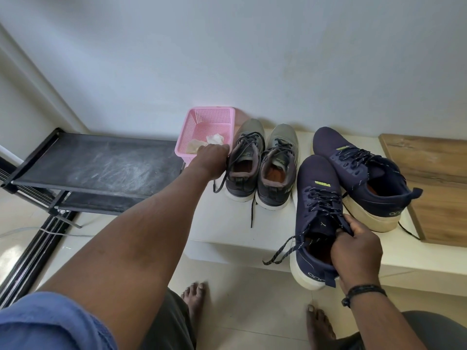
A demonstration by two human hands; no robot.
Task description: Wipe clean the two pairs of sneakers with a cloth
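The left hand (211, 160) reaches over the rim of the pink basket (199, 122), where the crumpled white cloth (214, 139) lies; its fingers are hidden, so I cannot tell its grip. The right hand (355, 246) grips the near navy sneaker (316, 198) by its collar at the white bench (227, 231) edge, beside the grey sneakers (262, 162).

The head camera is looking forward and steeply down from standing height, facing a white wall (252, 46). It is taking in a low ledge (273, 223) close below, the person's own arms reaching out from the bottom edge, and the floor (240, 311) at their feet.
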